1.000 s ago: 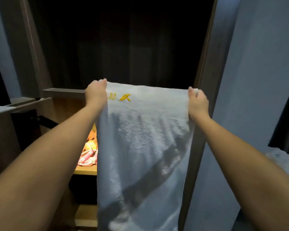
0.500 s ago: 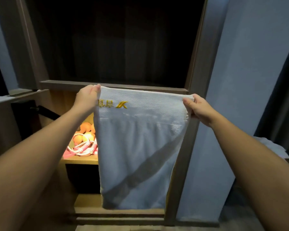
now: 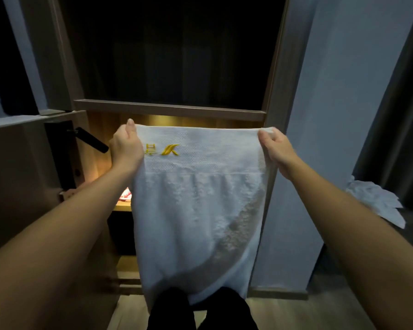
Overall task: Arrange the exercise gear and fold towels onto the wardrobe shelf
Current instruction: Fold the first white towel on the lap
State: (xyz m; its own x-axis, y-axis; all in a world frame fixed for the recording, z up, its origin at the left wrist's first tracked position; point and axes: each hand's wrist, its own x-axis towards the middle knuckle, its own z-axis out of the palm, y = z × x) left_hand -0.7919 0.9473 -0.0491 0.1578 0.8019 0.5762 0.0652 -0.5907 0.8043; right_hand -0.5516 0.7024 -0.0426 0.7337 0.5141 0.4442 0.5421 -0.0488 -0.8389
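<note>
dim, soft frame; warm glow from the lit shelf (image 3: 123, 207); edges bowed.

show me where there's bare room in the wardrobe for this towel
Bare wood shows on the bottom board, left of the towel. The lit shelf is crowded at its left by pink gear; the rest is hidden behind the towel.

Black door handle (image 3: 91, 140), pale wall (image 3: 339, 91), dark curtain (image 3: 396, 120) — right, wooden floor (image 3: 308, 315)
</note>
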